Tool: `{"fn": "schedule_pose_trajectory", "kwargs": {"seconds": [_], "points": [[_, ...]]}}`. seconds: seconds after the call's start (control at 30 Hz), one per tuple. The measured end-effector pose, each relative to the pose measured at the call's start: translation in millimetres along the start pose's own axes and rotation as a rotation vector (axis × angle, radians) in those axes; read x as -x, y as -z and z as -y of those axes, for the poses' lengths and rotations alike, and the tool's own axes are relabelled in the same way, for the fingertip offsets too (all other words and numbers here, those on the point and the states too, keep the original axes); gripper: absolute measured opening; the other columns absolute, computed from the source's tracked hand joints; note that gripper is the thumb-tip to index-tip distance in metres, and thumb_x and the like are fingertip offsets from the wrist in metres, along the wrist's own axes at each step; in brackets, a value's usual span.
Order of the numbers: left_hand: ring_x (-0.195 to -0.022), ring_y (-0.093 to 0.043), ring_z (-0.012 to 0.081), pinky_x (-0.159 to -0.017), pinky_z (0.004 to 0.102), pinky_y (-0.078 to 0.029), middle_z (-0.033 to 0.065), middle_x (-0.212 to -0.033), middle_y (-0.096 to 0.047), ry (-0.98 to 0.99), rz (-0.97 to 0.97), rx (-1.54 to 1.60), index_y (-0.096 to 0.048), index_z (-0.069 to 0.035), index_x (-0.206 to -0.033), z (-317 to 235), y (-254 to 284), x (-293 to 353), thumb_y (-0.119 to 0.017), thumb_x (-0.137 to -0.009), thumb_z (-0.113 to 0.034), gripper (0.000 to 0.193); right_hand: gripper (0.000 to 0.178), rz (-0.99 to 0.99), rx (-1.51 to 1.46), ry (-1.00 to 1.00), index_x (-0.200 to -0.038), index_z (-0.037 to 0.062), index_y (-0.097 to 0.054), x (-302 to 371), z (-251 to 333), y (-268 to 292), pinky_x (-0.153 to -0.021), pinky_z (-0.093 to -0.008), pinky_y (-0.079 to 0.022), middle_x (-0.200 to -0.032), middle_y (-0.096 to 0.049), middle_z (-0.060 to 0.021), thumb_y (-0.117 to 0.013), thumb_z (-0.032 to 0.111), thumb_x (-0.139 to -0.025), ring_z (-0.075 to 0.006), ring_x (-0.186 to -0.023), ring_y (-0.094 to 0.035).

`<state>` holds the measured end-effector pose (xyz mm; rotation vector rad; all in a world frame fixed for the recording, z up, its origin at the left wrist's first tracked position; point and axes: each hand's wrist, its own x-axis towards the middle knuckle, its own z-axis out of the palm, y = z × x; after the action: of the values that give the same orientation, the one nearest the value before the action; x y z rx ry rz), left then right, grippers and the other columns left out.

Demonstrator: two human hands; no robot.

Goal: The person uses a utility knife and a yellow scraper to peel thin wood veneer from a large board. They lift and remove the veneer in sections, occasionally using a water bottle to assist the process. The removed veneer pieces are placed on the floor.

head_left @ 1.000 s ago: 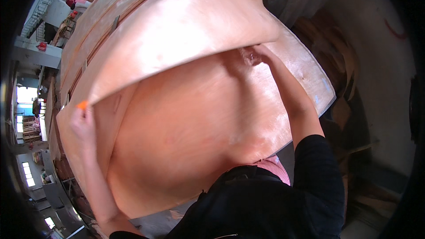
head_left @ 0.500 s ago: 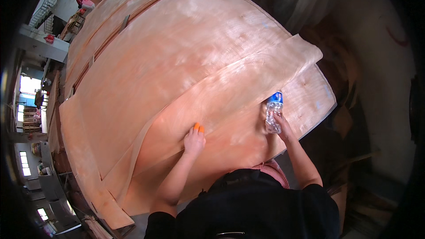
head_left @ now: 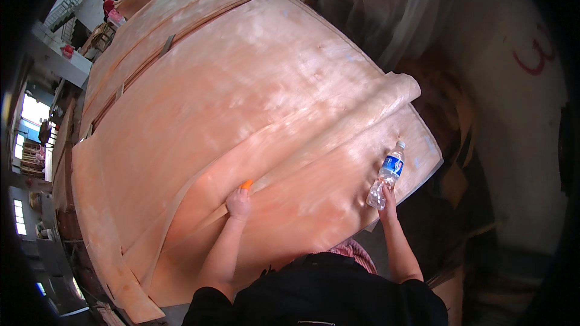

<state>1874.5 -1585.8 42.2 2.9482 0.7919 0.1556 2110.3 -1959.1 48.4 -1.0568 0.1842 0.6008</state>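
A thin orange-tan wood veneer sheet (head_left: pixel 329 122) is curled back over itself on a broad stack of such sheets (head_left: pixel 241 66). My left hand (head_left: pixel 239 203), orange finger covers on its fingertips, is closed on the near edge of the curled veneer. Off to the right, my right hand (head_left: pixel 388 198) is wrapped round the lower part of a clear plastic bottle (head_left: pixel 386 175) with a blue label and its cap on. The bottle is tilted, its cap pointing away from me, over the lighter right part of the stack.
Farther left, another stack of sheets (head_left: pixel 175 15) lies beyond a dark gap. A person in red (head_left: pixel 109 6) is at the far upper left. Translucent plastic sheeting (head_left: pixel 386 6) hangs at the back, and a pale wall (head_left: pixel 507 84) rises on the right.
My right hand has drawn the bottle nearer to me, out from beside the curled edge. My left hand has shifted left and closed on the veneer edge. The whole view has turned slightly.
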Motion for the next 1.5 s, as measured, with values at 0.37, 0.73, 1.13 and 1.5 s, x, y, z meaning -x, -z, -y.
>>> {"fn": "schedule_pose_trajectory", "kwargs": {"seconds": [0.37, 0.73, 1.13, 1.5], "points": [[-0.085, -0.057, 0.0258, -0.07, 0.0353, -0.046, 0.0134, -0.094, -0.059, -0.091, -0.143, 0.185, -0.056, -0.004, -0.095, -24, 2, 22, -0.046, -0.073, -0.007, 0.025, 0.037, 0.037, 0.126, 0.052, -0.114, 0.0053, -0.04, 2, 8, 4, -0.071, -0.0306, -0.046, -0.093, -0.053, -0.006, -0.049, 0.023, -0.084, -0.0164, -0.081, -0.055], [-0.123, -0.022, 0.0312, -0.101, 0.0435, -0.017, 0.0177, -0.133, -0.022, 0.021, 0.011, 0.179, -0.033, -0.001, -0.124, -80, 19, 91, -0.055, -0.074, -0.03, 0.062, 0.042, 0.324, 0.121, 0.03, -0.118, 0.0097, -0.038, 49, -3, -26, -0.069, -0.033, -0.046, -0.097, -0.054, -0.0118, -0.046, 0.033, -0.084, -0.0216, -0.083, -0.055], [-0.1, -0.048, 0.0269, -0.084, 0.0365, -0.039, 0.0131, -0.117, -0.045, 0.038, -0.009, 0.584, -0.044, -0.006, -0.116, -81, 41, 253, -0.05, -0.079, -0.026, 0.043, 0.049, 0.472, 0.405, -0.062, -0.118, 0.0058, -0.035, 141, -7, -74, -0.063, -0.0292, -0.047, -0.091, -0.054, -0.0113, -0.051, 0.034, -0.081, -0.0201, -0.077, -0.056], [-0.069, -0.059, 0.0237, -0.063, 0.031, -0.046, 0.0124, -0.086, -0.059, 0.658, -0.155, 1.081, -0.053, -0.003, -0.105, -93, 121, 431, -0.056, -0.078, -0.028, 0.037, 0.046, 1.165, 0.711, -0.316, -0.115, 0.0039, -0.036, 265, -66, -133, -0.077, -0.0303, -0.044, -0.099, -0.053, -0.0099, -0.06, 0.01, -0.076, -0.0186, -0.09, -0.053]]}}
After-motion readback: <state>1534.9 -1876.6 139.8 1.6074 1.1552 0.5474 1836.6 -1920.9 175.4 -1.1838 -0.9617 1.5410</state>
